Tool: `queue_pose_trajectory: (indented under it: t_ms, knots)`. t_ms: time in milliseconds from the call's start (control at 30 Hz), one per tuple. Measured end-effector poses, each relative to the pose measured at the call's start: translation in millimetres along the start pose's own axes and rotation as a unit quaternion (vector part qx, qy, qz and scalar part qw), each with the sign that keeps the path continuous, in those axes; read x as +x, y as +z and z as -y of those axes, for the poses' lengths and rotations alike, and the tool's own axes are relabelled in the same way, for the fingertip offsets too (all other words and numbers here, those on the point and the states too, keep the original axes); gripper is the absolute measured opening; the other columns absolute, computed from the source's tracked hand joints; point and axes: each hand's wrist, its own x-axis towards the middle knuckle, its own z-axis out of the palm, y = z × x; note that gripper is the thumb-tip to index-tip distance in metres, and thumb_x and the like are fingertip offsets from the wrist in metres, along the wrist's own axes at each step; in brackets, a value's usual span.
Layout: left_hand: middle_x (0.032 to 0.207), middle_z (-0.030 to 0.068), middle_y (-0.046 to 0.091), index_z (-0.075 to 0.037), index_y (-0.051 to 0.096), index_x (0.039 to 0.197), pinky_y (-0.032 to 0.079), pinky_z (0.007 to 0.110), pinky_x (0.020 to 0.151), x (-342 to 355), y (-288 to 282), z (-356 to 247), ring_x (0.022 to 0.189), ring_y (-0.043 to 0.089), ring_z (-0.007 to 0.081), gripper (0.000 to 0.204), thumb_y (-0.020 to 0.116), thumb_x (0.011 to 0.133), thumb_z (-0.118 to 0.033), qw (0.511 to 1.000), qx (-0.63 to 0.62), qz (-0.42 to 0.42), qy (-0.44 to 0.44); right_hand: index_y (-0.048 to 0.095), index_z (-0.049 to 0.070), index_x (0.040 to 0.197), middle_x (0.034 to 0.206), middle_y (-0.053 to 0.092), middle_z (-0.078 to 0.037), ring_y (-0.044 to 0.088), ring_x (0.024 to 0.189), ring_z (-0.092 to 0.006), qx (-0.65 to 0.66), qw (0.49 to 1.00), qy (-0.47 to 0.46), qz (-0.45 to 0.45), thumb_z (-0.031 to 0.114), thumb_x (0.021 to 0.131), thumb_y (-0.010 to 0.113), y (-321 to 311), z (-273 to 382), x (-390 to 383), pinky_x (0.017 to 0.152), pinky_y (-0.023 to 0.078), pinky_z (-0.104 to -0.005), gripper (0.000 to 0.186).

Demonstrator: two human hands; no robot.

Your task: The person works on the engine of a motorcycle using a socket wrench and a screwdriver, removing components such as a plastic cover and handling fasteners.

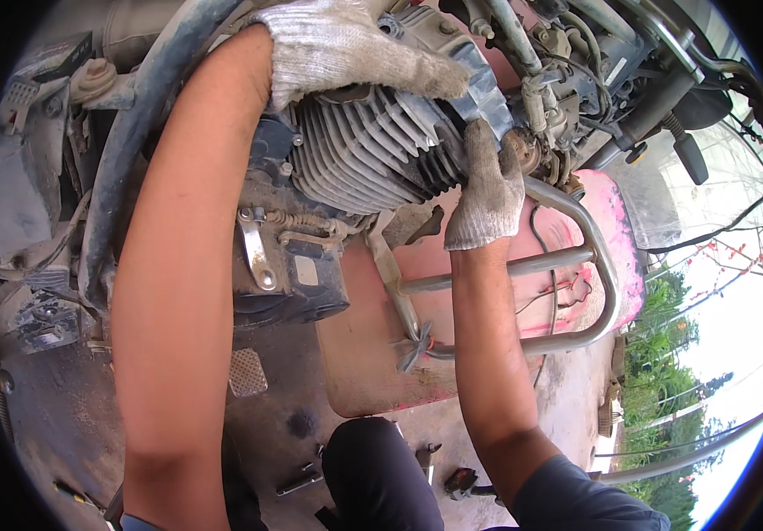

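My left hand (346, 55), in a dirty white knit glove, lies across the top of a motorcycle engine. Its thumb reaches along the silver cylinder head cover (486, 84); the other fingers are partly hidden at the upper edge. At the cover's right end my right hand (490, 190), gloved too, grips it with fingers pointing up. Between and below the hands sits the finned engine cylinder (364, 155), grey with darker fins at its right. Whether the cover is loose cannot be made out.
A bent metal tube guard (607, 292) stands before a worn pink panel (364, 380). A dark frame tube (125, 168) curves past my left arm. Beneath the cylinder is a dirty engine casing (310, 288) with a lever. Tools (300, 484) lie on the floor near my knee (379, 469).
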Motion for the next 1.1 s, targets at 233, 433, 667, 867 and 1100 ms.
queue_pose_trajectory:
  t_ms: [233,433,667,867,1100]
  knots:
    - [0.125,0.0187,0.071,0.001,0.064,0.135,0.051,0.039,0.102,15.1,6.4,-4.9,0.115,0.066,0.0258,0.083,0.092,0.070,-0.042,1.000,0.003,0.012,0.008,0.052,-0.011,0.136,0.124,0.066,-0.016,0.064,0.106,-0.0170,0.006,0.998,0.031,-0.053,0.021,0.095,0.077,5.4,9.7,2.9,0.092,0.052,-0.0284,0.058]
    - [0.124,0.0189,0.070,0.005,0.064,0.133,0.050,0.038,0.101,12.8,19.3,2.0,0.113,0.066,0.0242,0.076,0.091,0.074,-0.035,0.996,0.000,-0.080,0.029,0.048,-0.016,0.141,0.126,0.066,-0.020,0.061,0.111,-0.0188,0.010,0.995,0.010,-0.103,0.022,0.092,0.080,12.5,25.5,-7.1,0.098,0.049,-0.0280,0.070]
    - [0.121,0.0143,0.067,0.006,0.061,0.134,0.051,0.034,0.098,8.0,18.8,16.5,0.109,0.061,0.0188,0.060,0.082,0.086,-0.022,0.991,-0.103,-0.076,0.041,0.048,-0.015,0.143,0.131,0.065,-0.021,0.060,0.117,-0.0196,-0.023,0.995,-0.030,-0.096,0.021,0.094,0.078,4.8,23.0,-16.6,0.104,0.046,-0.0302,0.068]
    - [0.120,0.0138,0.071,0.003,0.063,0.132,0.050,0.036,0.098,13.1,25.5,36.9,0.107,0.064,0.0198,0.060,0.079,0.091,-0.036,0.980,-0.167,-0.074,0.076,0.054,-0.012,0.140,0.129,0.067,-0.022,0.063,0.115,-0.0204,-0.103,0.992,-0.024,-0.068,0.018,0.097,0.072,-17.9,35.5,-30.2,0.103,0.047,-0.0307,0.055]
    - [0.144,0.0148,0.056,0.000,0.049,0.150,0.039,0.037,0.113,12.2,12.2,31.0,0.129,0.053,0.0238,0.075,0.078,0.088,-0.031,0.997,-0.054,-0.020,0.051,0.051,-0.002,0.124,0.107,0.065,-0.010,0.062,0.099,-0.0156,-0.003,0.999,0.032,-0.037,0.007,0.092,0.075,-16.2,28.1,-31.2,0.090,0.052,-0.0306,0.041]
